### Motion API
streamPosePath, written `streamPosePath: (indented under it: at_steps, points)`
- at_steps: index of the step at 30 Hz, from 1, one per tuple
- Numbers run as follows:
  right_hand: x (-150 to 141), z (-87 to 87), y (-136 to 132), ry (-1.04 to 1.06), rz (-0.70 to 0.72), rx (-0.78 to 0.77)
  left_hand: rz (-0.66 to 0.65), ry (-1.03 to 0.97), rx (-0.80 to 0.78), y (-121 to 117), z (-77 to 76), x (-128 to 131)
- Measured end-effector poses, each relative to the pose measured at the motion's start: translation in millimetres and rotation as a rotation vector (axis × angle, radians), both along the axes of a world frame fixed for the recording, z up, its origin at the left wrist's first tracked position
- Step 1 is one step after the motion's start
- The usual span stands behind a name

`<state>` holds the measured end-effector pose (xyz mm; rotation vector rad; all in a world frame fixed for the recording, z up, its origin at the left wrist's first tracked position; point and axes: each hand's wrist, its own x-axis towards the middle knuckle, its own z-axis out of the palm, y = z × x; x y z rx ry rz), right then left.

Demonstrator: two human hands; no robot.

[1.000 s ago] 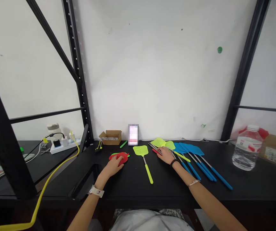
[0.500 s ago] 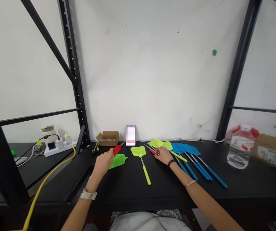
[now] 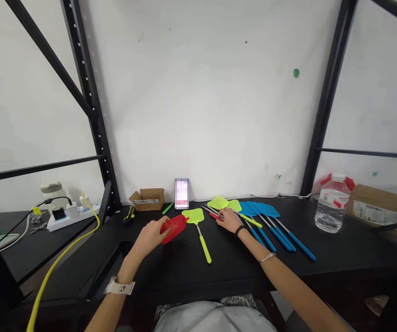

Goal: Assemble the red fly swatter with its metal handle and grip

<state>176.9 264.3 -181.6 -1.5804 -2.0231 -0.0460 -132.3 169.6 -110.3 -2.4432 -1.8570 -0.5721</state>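
Note:
My left hand [image 3: 152, 237] is closed on the wide end of a red fly swatter head [image 3: 175, 228], whose narrow neck points right. My right hand [image 3: 228, 219] is closed over a red handle [image 3: 215, 216] beside several thin metal rods. Between the hands lies a yellow-green fly swatter [image 3: 203, 246], handle toward me. More yellow-green swatter heads [image 3: 218, 203] lie behind my right hand, and a yellow-green handle reaches out past it. Several blue fly swatters [image 3: 283, 237] are fanned out to its right. A short green stick [image 3: 168, 208] lies behind the red head.
A small open cardboard box [image 3: 147, 199] and a lit phone [image 3: 181, 193] stand by the wall. A yellow-and-black cutter [image 3: 129, 215] lies at left. At right are a water bottle [image 3: 333, 203] and a larger carton [image 3: 385, 212]. A power strip [image 3: 75, 216] and yellow cable sit at left.
My left hand has brought the red head lower and turned its face up. The green swatter head seen beneath it before is out of sight. My right hand stays on the red handle.

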Motion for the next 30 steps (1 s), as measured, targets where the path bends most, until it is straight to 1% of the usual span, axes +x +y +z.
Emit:
streamPosePath:
  at_steps: [4, 7, 11, 14, 16, 18, 23, 27, 30]
  points:
    - [0, 0.3, 0, 0.003, 0.011, -0.006, 0.008, -0.096, -0.024, 5, -1.5, -9]
    - [0, 0.3, 0, 0.008, 0.016, -0.009, -0.001, -0.175, -0.003, 7, 1.1, -16]
    - [1, -0.7, 0, 0.011, 0.02, -0.01, -0.089, -0.32, 0.113, 4, 11.6, -25]
    - [1, -2.5, 2, 0.011, 0.021, -0.007, -0.074, -0.364, 0.199, 0, 17.8, -29]
    - [1, -3.8, 3, 0.01, 0.022, -0.003, -0.046, -0.347, 0.22, 0, 17.9, -29]
    - [1, -4.7, 4, 0.01, 0.022, 0.002, -0.032, -0.296, 0.207, 0, 15.2, -28]
    - [2, -6.0, 5, 0.015, 0.023, 0.014, -0.012, -0.142, 0.064, 2, 6.8, -24]
    - [2, -7.9, 7, 0.024, 0.023, 0.026, 0.07, -0.072, -0.024, 4, 2.8, -35]
    - [3, -9.0, 8, 0.032, 0.023, 0.03, 0.055, -0.056, -0.054, 5, 1.9, -46]
